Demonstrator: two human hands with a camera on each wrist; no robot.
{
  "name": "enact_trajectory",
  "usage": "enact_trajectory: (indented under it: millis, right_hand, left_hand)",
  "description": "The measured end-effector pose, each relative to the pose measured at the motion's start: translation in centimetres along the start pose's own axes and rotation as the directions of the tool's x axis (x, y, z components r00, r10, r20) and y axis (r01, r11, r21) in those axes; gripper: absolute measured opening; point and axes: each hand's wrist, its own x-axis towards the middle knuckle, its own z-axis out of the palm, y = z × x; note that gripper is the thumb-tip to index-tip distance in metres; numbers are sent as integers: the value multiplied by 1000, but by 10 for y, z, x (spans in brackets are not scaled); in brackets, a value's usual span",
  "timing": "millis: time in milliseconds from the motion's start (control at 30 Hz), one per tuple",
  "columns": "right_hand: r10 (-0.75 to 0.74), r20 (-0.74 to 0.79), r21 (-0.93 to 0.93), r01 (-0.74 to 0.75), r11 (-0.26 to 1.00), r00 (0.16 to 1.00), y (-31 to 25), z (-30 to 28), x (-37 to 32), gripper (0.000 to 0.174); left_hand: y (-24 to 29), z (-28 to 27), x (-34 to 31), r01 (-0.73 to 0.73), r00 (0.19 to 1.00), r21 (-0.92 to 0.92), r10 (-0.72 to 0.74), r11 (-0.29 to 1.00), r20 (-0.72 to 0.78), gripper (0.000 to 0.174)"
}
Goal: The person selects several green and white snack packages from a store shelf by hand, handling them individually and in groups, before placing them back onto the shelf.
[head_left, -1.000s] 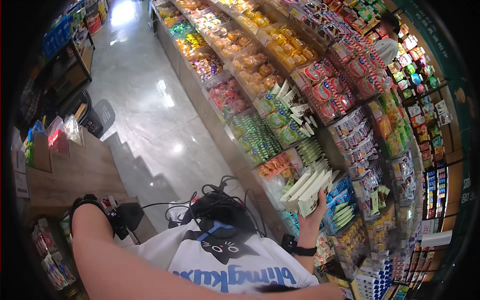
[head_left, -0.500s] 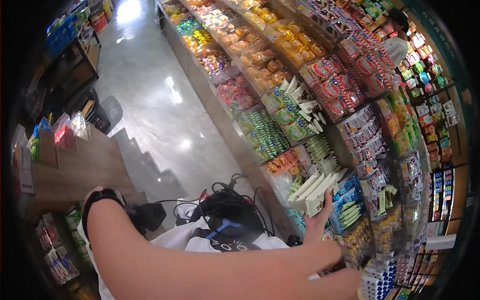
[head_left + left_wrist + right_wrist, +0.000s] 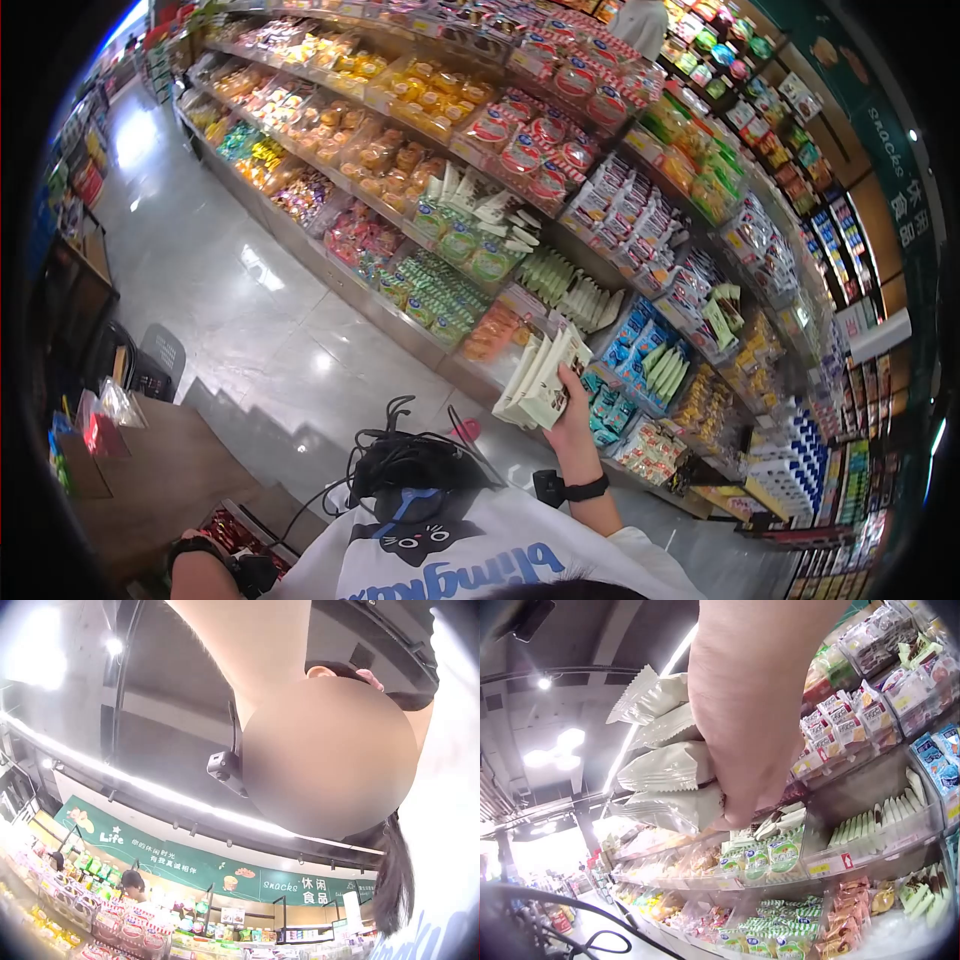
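My right hand (image 3: 572,420) grips a fanned stack of several pale cream snack packets (image 3: 548,385), thumb along one side. Seen from the right wrist, the packets' crimped ends (image 3: 660,765) stick out to the left of the hand. The stack is in front of the snack bins, near a bin of similar upright pale green packets (image 3: 570,285). In the left wrist view my left hand (image 3: 259,652) reaches down from the top toward a blurred head, its fingers hidden. Only the strapped left wrist (image 3: 200,575) shows at the head view's lower left.
Tiered clear bins of wrapped snacks run along the right, with blue packets (image 3: 640,335) and orange packets (image 3: 495,335) close by. A wooden counter (image 3: 175,450) stands at left, beside a black basket (image 3: 150,375). Black cables (image 3: 385,440) hang at my chest. Another person (image 3: 133,885) stands beyond the shelves.
My left arm, stretched across the lower head view, has swung back to the lower left. The head view has turned toward the shelves. My right hand keeps holding the packets.
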Motion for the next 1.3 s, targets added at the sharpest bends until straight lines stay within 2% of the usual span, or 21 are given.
enact_trajectory:
  millis: [100, 733, 967, 1067, 1300]
  right_hand:
    - [4, 31, 16, -4, 1000, 1000, 3, -4, 1, 37]
    - [-11, -96, 27, 14, 1000, 995, 7, -20, -17, 37]
    - [12, -36, 54, -10, 998, 999, 14, -31, -11, 37]
    - [11, -89, 73, -4, 997, 996, 14, -24, -15, 36]
    - [-9, -82, 77, 16, 997, 997, 17, -27, -14, 35]
  left_hand:
    - [-1, 1, 2, -8, 1000, -10, 8, 1000, 5, 40]
    - [5, 10, 6, -33, 999, -49, 33, 998, 1, 44]
    - [9, 10, 7, -46, 999, -67, 46, 997, -3, 46]
    - [9, 8, 7, -38, 999, -57, 39, 998, 5, 47]
    - [12, 9, 9, -49, 999, -53, 50, 997, 14, 49]
